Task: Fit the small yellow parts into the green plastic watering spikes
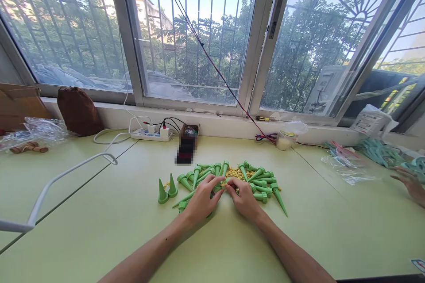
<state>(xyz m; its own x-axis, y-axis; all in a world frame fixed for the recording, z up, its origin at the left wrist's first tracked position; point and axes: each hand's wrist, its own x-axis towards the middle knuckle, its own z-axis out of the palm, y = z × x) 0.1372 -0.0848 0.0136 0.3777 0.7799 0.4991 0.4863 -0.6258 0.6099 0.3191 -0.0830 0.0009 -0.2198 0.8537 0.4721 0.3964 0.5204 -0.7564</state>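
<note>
A heap of green plastic cone spikes (pixel 257 180) lies on the pale green table (pixel 99 212), around a small pile of tiny yellow pieces (pixel 235 172). Two cones (pixel 167 189) stand upright at the heap's left. My left hand (pixel 203 199) rests on the heap with fingers curled round a green cone. My right hand (pixel 244 195) meets it at the middle, fingertips pinched together at the yellow pieces; what they hold is too small to name.
A power strip (pixel 151 134) with cables, a dark box (pixel 187 143) and a small tub (pixel 284 140) sit by the window sill. A brown pouch (pixel 79 110) and plastic bags lie left. Another person's hand (pixel 410 183) shows at the right edge.
</note>
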